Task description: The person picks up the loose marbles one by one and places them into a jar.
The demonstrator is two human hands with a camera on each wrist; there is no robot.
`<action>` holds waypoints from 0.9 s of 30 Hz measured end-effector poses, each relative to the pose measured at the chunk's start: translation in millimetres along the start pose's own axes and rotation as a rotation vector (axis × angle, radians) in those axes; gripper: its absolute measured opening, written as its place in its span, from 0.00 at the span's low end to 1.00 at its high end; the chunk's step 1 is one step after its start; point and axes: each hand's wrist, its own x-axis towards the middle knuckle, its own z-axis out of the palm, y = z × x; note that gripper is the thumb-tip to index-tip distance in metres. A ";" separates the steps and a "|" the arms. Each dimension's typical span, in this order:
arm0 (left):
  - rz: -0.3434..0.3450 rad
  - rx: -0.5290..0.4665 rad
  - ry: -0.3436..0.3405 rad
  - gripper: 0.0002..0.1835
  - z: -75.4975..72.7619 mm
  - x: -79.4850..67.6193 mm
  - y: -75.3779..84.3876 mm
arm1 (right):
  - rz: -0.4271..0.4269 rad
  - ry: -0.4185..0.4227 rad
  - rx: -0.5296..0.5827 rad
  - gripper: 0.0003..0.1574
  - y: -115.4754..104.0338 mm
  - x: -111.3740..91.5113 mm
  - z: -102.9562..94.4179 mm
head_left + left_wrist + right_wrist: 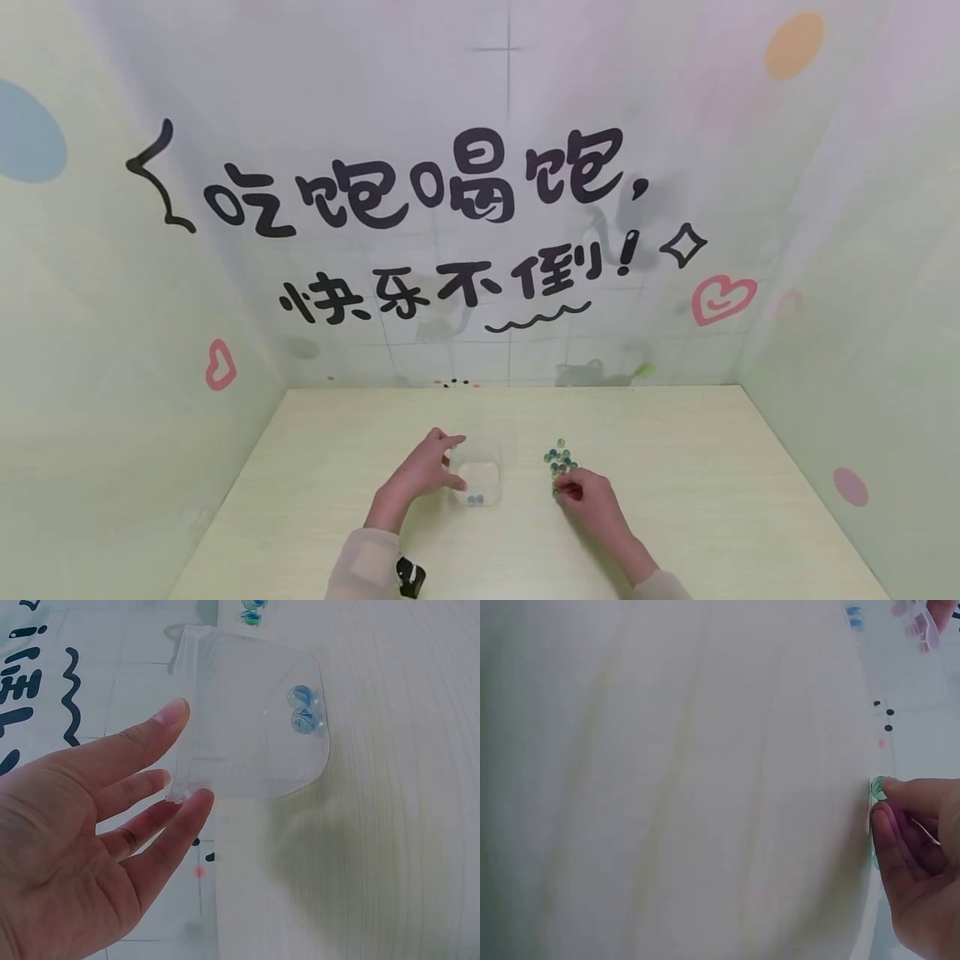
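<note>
A clear plastic container [487, 454] stands on the table with two blue-streaked marbles [304, 720] on its floor, towards the near side. My left hand [426, 468] holds it by the rim from the left, thumb on the near side and fingers on the far side. To its right lies a loose cluster of green and blue glass marbles [561, 455]. At the near end of that cluster, my right hand [596, 496] pinches a green marble [878, 787] between thumb and fingertips. Part of the cluster is hidden behind this hand.
The pale wooden table [720, 483] is enclosed by printed walls at the back [420, 358] and both sides. A small black object [409, 577] shows beside the left sleeve.
</note>
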 end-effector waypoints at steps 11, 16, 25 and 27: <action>0.000 0.007 0.003 0.42 0.8 1.1 -1.2 | -0.064 -0.014 -0.053 0.11 -7.6 -1.0 0.3; 0.004 0.003 0.003 0.42 1.1 0.9 -1.1 | -0.065 -0.003 -0.038 0.11 -8.4 -0.9 -0.3; 0.001 0.002 0.007 0.42 1.2 -0.4 0.2 | -0.068 0.014 -0.046 0.11 -12.4 0.6 -1.8; 0.005 -0.008 0.005 0.42 0.6 -1.4 0.7 | -0.072 0.021 -0.047 0.11 -14.3 1.2 -2.1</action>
